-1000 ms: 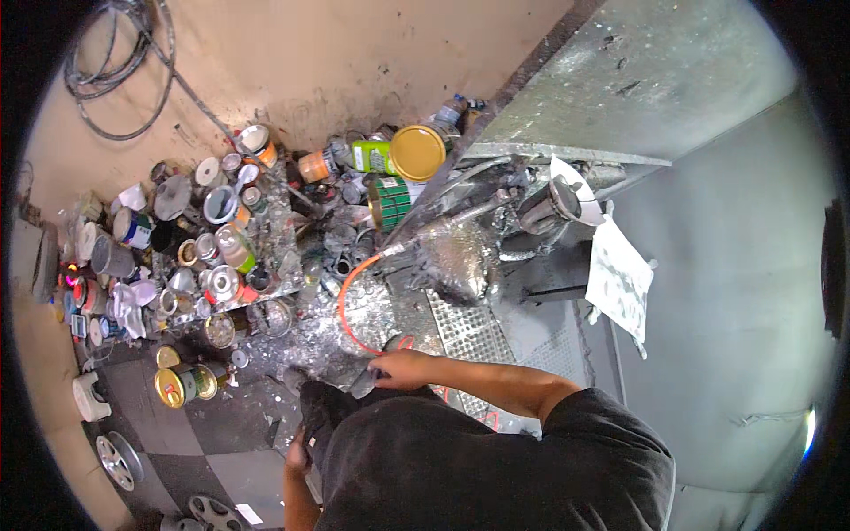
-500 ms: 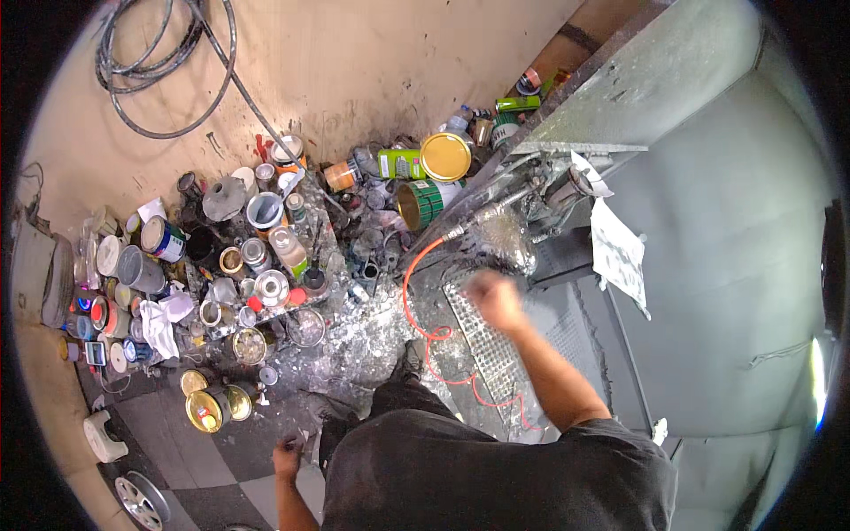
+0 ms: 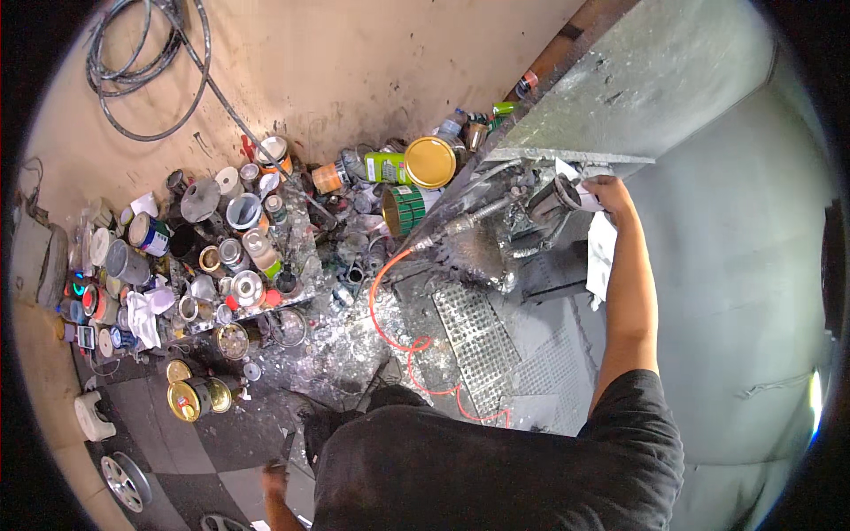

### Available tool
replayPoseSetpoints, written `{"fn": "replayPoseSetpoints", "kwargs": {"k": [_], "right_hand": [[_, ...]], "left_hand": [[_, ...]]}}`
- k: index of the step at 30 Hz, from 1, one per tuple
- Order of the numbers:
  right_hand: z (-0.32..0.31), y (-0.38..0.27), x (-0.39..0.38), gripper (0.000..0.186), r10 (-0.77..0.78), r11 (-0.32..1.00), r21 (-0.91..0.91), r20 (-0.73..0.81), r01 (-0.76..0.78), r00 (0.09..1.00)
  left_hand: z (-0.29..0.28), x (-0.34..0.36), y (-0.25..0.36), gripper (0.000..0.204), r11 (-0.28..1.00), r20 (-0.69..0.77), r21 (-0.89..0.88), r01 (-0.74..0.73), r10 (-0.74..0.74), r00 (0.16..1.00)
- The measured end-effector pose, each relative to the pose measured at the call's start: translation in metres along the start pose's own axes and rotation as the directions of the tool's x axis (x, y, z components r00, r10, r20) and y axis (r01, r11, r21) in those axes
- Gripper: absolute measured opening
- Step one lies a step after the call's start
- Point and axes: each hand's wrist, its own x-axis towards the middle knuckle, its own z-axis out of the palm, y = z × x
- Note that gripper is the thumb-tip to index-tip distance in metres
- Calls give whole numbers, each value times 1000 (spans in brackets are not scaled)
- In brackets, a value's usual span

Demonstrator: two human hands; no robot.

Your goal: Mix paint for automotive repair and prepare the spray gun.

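My right hand [image 3: 607, 193] is stretched out to the far right, its fingers closed on a white paper piece [image 3: 584, 197]. That piece sits at the mouth of a dark, paint-crusted cup [image 3: 553, 199], among spray-gun-like metal parts fixed by a grey panel. A white sheet [image 3: 600, 258] with grey smudges hangs just below my right forearm. Low on the left, beside my body, my left hand [image 3: 276, 480] is curled. A thin dark thing [image 3: 288, 447] shows at its fingers, too blurred to name.
An orange hose [image 3: 375, 296] runs from a metal fitting down over a perforated mat [image 3: 474, 341]. Paint cans, cups and bottles crowd a bench [image 3: 305, 257] at left. An upright grey panel [image 3: 611, 97] stands far right. Open tins [image 3: 183, 400] and a wheel rim [image 3: 124, 482] are on the floor.
My right hand has moved from above the mat up and right to the cup and taken hold of the white paper piece. My left hand has lowered slightly. The view has shifted a little.
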Motion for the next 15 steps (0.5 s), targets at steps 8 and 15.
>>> {"fn": "replayPoseSetpoints", "kwargs": {"k": [8,15], "right_hand": [[37,-9,-6,39,-106,992,-92,-180,90,978],[-41,154,-23,64,108,962,261,-91,-81,990]], "left_hand": [[58,-48,-55,43,937,411,-349,-11,164,897],[16,18,-1,64,791,126,605,-93,21,992]]}}
